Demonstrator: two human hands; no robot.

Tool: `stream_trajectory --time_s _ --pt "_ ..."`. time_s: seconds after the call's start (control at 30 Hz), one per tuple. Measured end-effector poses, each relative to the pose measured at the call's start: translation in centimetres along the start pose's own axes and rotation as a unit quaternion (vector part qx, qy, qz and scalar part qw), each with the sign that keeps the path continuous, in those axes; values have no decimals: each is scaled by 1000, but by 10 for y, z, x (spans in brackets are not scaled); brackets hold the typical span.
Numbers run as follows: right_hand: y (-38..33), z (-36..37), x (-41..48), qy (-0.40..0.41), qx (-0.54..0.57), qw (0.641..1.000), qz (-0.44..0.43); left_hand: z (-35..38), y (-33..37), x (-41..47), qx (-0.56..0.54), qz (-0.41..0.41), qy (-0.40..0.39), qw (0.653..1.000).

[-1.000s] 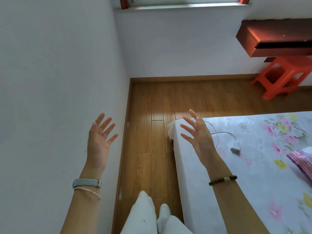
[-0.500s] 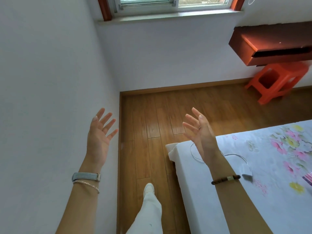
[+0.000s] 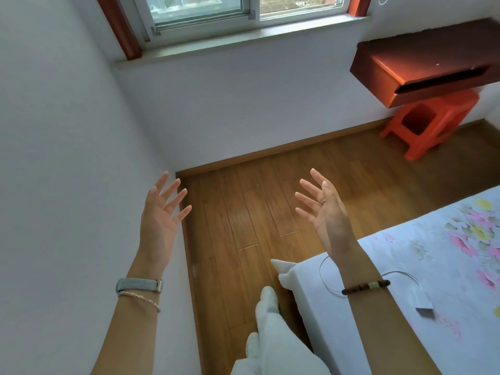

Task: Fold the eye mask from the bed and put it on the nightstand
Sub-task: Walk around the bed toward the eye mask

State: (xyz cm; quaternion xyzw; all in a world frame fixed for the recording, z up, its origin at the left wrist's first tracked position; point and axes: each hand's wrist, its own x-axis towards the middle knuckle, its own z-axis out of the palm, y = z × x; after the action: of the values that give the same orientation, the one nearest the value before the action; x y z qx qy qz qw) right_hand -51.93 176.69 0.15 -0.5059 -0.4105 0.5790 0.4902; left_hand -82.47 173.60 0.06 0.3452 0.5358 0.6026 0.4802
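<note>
Even, soft daylight enters from the window (image 3: 243, 9) at the top — the room is bright, with no hard shadows. A pale sheen lies on the floor (image 3: 257, 212) between the raised hands. Wide-angle bending bows the walls and window frame toward the edges; focus is fairly sharp throughout — slight softness at the corners.

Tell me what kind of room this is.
Most likely a bedroom in a home: a bed with a floral sheet, a window above a wood plank floor, and an orange plastic stool by the wall.
</note>
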Motion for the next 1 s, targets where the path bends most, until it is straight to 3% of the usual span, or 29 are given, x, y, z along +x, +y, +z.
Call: stream_trajectory --time_s 0.6,1.0 --pt "-50 -48 249 86 57 995 -12 156 6 276 3 -18 -91 996" --pt "-72 -137 316 220 78 972 -20 328 -5 387 27 -49 -240 969"
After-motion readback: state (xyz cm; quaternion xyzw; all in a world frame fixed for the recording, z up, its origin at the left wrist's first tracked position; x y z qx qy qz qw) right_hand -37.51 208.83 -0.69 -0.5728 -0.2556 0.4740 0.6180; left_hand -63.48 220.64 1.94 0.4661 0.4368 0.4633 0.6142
